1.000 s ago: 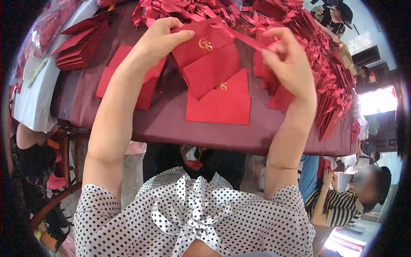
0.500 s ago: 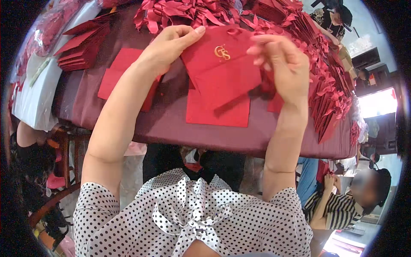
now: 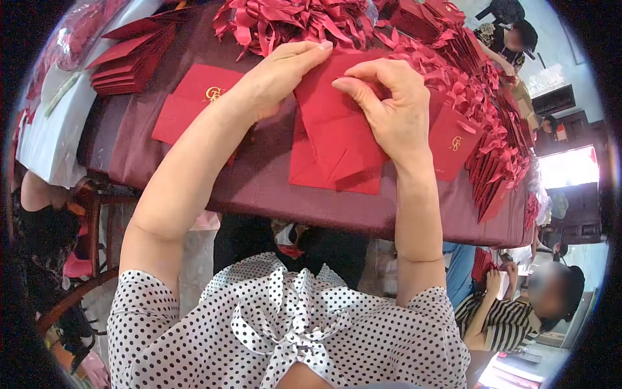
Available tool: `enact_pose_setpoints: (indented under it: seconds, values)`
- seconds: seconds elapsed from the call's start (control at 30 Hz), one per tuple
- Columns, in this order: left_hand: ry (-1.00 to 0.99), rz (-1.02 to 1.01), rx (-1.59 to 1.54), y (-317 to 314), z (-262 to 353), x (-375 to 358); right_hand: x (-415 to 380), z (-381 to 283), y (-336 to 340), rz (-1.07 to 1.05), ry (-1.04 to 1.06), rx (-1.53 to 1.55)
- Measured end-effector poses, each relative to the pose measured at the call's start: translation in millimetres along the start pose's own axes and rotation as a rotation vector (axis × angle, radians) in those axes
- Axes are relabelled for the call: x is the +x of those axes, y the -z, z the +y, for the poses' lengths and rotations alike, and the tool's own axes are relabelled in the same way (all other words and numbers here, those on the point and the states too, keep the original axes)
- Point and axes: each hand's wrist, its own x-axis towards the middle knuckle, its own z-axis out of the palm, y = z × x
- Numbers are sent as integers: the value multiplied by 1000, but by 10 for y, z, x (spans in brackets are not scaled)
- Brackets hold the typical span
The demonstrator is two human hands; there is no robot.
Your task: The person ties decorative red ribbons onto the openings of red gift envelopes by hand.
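A white box [image 3: 55, 139] sits along the left edge of the view, with a curved wooden chair [image 3: 94, 233] below it and a person in black [image 3: 46, 223] beside the chair. At lower right is a person in a black-and-white striped top [image 3: 508, 323]; another person [image 3: 515, 40] is at upper right. Dark wooden furniture [image 3: 584, 194] stands near a bright white opening [image 3: 570, 168] on the far right

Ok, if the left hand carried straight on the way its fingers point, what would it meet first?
Past the red paper bag at its fingertips, the left hand would likely meet the heap of red ribbons first, though depth is unclear.
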Motion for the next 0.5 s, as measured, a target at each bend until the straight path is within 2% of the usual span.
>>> enact_pose_setpoints:
  seconds: [0.1,0.2,0.3,0.4,0.5]
  values:
    - [2,-83,-100,38,-59,54,-5,-28,-73,46,-55,90]
    - [-27,-121,-143,68,-94,86,-36,-8,-116,3,-120,199]
    - [-7,-113,-189,64,-112,102,-42,-43,-112,-18,-187,150]
    - [-13,-169,-148,126,-177,158,-33,-64,-122,-18,-274,163]
    - [-17,-124,-52,121,-218,193,-50,-10,-153,-24,-262,165]
